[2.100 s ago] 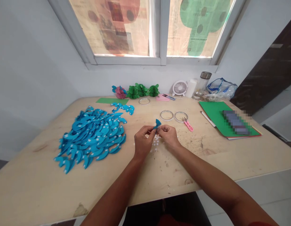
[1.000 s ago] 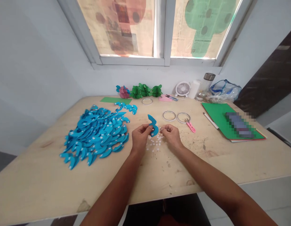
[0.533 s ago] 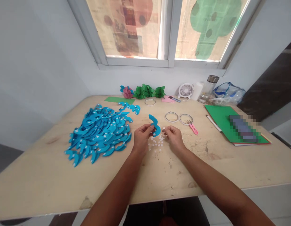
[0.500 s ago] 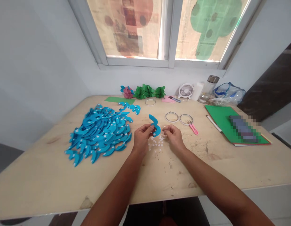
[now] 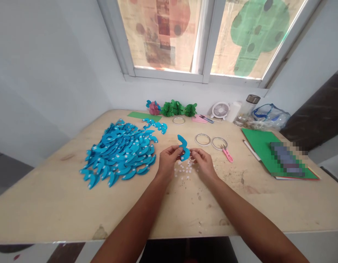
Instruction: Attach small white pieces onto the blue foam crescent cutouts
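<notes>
A curved blue paper cutout, shaped like a 3 with a small white square near its lower end, is pinched between the thumb and fingers of my left hand. My right hand is closed in a pinch, its fingertips at the cutout's right edge; whatever they hold is too small to make out. Below both hands, small white squares lie scattered on the wooden table. To the left spreads a big pile of similar blue cutouts, many with white squares on them.
Tape rolls and pink-handled snips lie beyond my right hand. Green folders and a pen are on the right. Along the wall stand green paper figures, a small fan and a bottle.
My right hand has come in toward the cutout, and its fingertips are now at the cutout's right edge. My left hand keeps its hold. The view has shifted slightly.
</notes>
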Action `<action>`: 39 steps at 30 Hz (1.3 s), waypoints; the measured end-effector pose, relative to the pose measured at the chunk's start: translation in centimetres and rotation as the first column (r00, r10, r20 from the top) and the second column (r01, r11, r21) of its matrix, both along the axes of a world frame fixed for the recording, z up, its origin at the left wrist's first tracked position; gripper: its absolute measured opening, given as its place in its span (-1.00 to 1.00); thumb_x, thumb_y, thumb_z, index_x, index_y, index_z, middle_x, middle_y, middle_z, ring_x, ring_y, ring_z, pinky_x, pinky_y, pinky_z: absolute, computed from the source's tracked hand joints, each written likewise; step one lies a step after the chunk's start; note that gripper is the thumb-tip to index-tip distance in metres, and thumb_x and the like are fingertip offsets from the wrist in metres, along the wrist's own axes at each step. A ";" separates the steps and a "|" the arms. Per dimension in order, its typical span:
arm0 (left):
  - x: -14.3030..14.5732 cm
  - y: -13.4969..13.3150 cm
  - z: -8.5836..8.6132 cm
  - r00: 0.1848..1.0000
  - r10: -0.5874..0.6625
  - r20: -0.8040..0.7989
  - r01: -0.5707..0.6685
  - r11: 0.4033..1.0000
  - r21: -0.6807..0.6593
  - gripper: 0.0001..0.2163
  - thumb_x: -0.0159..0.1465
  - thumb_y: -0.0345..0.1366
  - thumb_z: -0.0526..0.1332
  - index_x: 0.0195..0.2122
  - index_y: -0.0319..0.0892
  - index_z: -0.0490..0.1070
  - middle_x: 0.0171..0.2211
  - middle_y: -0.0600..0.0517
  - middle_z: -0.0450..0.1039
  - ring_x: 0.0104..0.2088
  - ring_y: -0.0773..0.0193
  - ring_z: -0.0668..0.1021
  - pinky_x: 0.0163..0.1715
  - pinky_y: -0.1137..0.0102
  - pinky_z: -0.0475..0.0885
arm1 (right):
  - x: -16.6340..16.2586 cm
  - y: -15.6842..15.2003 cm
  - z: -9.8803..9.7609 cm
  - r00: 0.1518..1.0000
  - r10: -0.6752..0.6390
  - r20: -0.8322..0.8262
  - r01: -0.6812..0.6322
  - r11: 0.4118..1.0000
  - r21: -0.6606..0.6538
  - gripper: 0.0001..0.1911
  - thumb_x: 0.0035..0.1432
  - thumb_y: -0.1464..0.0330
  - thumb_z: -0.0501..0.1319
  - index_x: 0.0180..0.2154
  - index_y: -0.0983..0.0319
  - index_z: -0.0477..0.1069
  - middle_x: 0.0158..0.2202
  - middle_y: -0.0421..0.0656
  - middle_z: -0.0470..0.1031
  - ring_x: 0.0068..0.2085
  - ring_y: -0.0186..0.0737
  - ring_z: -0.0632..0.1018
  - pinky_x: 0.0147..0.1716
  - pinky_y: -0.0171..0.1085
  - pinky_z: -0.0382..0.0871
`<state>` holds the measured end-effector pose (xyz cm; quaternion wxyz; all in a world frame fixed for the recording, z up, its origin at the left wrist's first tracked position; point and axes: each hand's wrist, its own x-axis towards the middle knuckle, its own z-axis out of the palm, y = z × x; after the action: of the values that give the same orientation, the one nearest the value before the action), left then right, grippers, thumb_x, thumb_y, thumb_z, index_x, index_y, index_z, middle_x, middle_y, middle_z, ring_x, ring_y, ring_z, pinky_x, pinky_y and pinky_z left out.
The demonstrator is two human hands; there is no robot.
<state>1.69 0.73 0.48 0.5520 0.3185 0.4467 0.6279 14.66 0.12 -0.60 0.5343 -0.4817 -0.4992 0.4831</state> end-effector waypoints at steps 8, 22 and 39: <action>0.3 -0.3 0.1 0.999 -0.003 -0.046 0.003 1.000 0.012 -0.83 -0.11 -0.27 0.33 -0.52 -0.25 0.49 -0.58 0.04 0.46 -0.53 0.34 0.47 -0.48 0.43 0.35 | -0.4 -0.1 0.0 0.994 0.073 -0.087 -0.076 0.996 -0.036 -0.77 -0.14 0.24 0.28 -0.41 0.24 0.42 -0.54 -0.23 0.42 -0.50 -0.33 0.39 -0.46 -0.34 0.23; 0.3 -0.5 -0.1 0.976 -0.201 -0.083 0.201 0.979 -0.004 -0.77 -0.08 -0.24 0.33 -0.41 -0.25 0.53 -0.52 -0.02 0.49 -0.56 0.34 0.45 -0.56 0.44 0.35 | 0.1 0.3 0.4 0.999 -0.026 -0.041 0.026 1.000 0.014 -0.76 -0.12 0.19 0.26 -0.54 0.23 0.34 -0.64 -0.29 0.25 -0.57 -0.37 0.25 -0.58 -0.36 0.07; 0.5 -0.8 0.2 0.952 0.018 -0.304 0.042 0.981 0.188 -0.84 -0.06 -0.29 0.30 -0.43 -0.19 0.52 -0.44 0.00 0.51 -0.44 0.29 0.48 -0.44 0.42 0.38 | 0.0 0.3 0.1 1.000 -0.031 0.004 0.031 0.999 0.039 -0.74 -0.07 0.16 0.21 -0.53 0.23 0.33 -0.61 -0.26 0.29 -0.54 -0.35 0.28 -0.55 -0.36 0.13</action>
<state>2.18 -0.06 0.71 0.4470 0.4662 0.4616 0.6081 14.69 0.45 -0.54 0.5498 -0.4800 -0.5023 0.4636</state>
